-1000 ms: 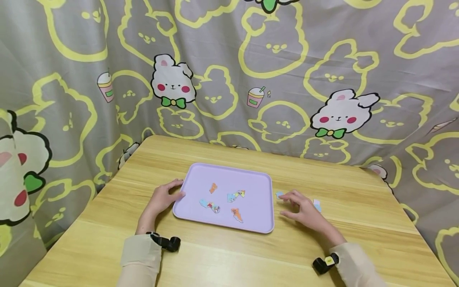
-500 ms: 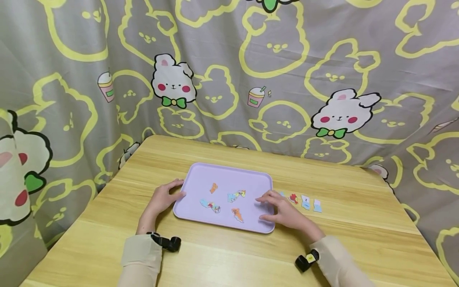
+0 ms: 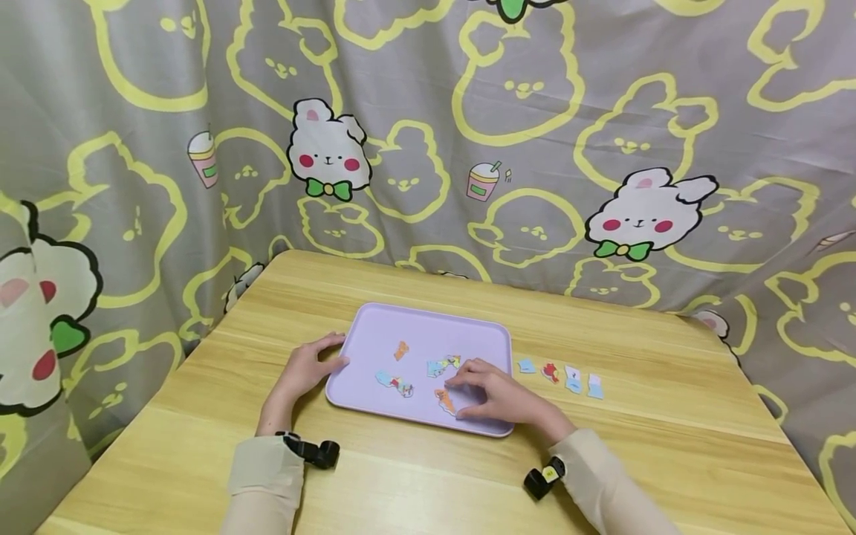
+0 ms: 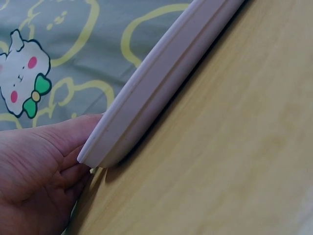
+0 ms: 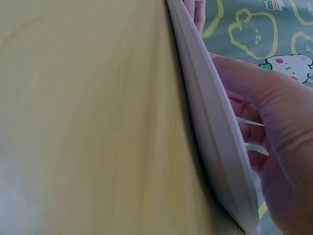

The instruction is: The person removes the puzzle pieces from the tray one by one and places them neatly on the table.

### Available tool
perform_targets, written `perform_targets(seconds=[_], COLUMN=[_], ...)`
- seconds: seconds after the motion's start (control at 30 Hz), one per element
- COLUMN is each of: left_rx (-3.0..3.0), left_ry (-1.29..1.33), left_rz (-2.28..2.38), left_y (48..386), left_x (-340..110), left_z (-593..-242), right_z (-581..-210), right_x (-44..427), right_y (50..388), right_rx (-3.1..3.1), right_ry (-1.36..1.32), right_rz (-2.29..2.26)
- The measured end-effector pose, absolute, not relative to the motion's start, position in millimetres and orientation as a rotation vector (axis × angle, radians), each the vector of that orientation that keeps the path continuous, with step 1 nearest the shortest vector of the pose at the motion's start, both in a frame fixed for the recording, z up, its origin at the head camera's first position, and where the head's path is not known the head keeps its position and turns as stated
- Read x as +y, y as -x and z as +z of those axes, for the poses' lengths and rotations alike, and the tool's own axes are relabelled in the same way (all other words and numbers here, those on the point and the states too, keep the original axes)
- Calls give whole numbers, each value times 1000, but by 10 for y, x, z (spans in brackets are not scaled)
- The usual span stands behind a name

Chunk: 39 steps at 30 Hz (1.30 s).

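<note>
A lilac tray (image 3: 374, 327) lies on the wooden table. My left hand (image 3: 307, 371) holds its left rim, thumb over the edge; the left wrist view shows the fingers behind the tray's side (image 4: 142, 93). Over the tray's right half is my right hand (image 3: 504, 397), thumb and forefinger apart beside an orange jagged flat piece (image 3: 444, 402); whether they touch it I cannot tell. Also in the tray are a smaller orange piece (image 3: 401, 350), a blue-and-yellow piece (image 3: 438, 367) partly close to the fingertips, and a blue-and-red piece (image 3: 394, 383).
Right of the tray, a row of small pieces lies on the table (image 3: 642, 446): a blue one (image 3: 527, 366), a red one (image 3: 550, 372) and two pale-and-blue ones, the nearer (image 3: 573, 379) and the outer (image 3: 595, 386). A patterned grey curtain (image 3: 428, 96) hangs behind the table.
My right hand has moved left from the loose pieces on the table, across the tray's right rim, to the lower orange piece. The left hand stays at the rim.
</note>
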<state>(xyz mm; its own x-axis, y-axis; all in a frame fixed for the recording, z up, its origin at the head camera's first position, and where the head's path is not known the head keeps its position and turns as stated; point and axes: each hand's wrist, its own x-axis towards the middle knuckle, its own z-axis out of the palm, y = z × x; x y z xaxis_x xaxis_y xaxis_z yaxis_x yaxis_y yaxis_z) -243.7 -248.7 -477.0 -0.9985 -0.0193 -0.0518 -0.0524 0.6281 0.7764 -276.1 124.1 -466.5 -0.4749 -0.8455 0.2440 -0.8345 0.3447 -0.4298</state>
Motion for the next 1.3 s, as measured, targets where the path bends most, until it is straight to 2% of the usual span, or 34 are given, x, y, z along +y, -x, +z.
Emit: perform_targets(seconds=[0.87, 1.07, 1.3], left_rx=[2788, 2794, 2799], left_ry=[67, 68, 62], left_rz=[1342, 1335, 1340], left_y=[2436, 2442, 2442], left_x=[-2483, -2489, -2488], left_z=[-4760, -4769, -4772], right_z=[-4711, -4800, -4807], right_x=[1069, 1000, 937], right_y=[2733, 2709, 2669], right_rx=[2568, 2612, 2574], right_ry=[1518, 1570, 1566], right_rz=[-788, -889, -1206])
